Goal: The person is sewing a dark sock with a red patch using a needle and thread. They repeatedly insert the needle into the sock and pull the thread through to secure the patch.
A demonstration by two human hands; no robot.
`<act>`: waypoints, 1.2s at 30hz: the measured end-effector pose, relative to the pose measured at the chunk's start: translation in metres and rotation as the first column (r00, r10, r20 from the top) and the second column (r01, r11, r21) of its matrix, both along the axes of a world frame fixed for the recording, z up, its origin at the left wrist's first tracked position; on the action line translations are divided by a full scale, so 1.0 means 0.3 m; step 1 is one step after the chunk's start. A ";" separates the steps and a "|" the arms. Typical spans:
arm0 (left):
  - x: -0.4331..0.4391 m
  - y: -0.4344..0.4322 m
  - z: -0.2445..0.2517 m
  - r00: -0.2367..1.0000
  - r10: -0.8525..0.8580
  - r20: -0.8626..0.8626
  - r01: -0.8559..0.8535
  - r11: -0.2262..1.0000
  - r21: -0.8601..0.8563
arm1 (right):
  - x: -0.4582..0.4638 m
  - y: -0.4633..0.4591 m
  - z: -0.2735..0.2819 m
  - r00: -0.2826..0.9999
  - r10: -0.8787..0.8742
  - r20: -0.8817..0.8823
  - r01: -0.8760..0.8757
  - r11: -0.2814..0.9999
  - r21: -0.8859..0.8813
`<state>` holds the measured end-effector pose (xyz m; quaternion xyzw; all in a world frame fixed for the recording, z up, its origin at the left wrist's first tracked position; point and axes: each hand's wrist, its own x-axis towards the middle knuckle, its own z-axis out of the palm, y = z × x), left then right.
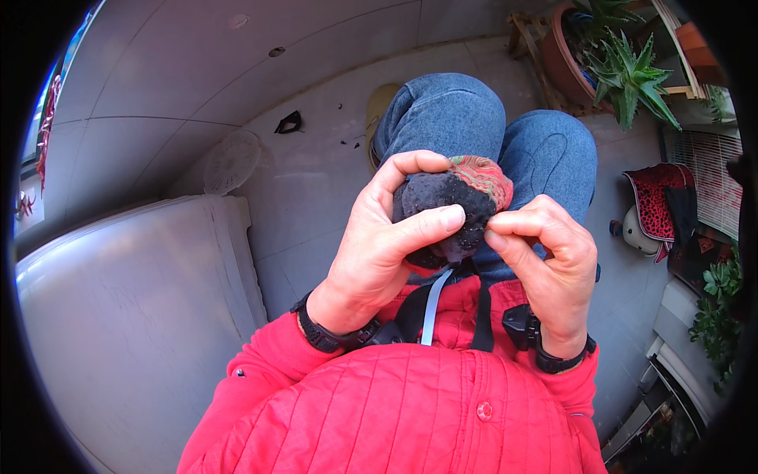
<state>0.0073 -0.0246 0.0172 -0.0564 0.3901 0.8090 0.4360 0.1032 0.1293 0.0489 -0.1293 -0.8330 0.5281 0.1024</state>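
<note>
My left hand (385,237) grips a rounded cloth piece (438,192), its thumb pressed across the front and its fingers around the far side. Most of the cloth is black with small pale specks; one end is striped red and green. At its right edge, the thumb and forefinger of my right hand (545,249) pinch together. Whether they also hold something thin there is too small to tell. A loop of dark thread (548,157) lies over the right knee of my blue jeans (450,106). Both hands are above my lap.
A white appliance-like box (136,308) stands at left, with a plastic basket (232,163) behind it. Black scraps (289,122) lie on the tiled floor. A potted aloe (633,77) sits at upper right. A red-and-black patterned cloth (660,195) lies at right.
</note>
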 end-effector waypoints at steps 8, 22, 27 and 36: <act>-0.005 -0.004 0.001 0.999 0.011 -0.037 -0.012 1.000 -0.019 | 0.001 -0.009 0.015 0.999 -0.015 0.036 0.016 1.000 -0.017; 0.006 -0.014 -0.020 0.781 -0.050 -0.623 -0.105 0.972 -0.208 | 0.000 -0.021 0.043 0.996 -0.032 0.089 0.020 0.991 0.136; 0.008 -0.009 -0.006 0.949 -0.006 -0.315 -0.023 0.996 -0.090 | -0.003 -0.021 0.038 0.998 -0.038 0.055 0.033 0.996 0.084; -0.007 -0.011 -0.003 0.999 -0.046 -0.011 0.046 0.999 0.023 | 0.002 -0.018 0.030 0.997 -0.035 0.062 0.037 0.999 -0.037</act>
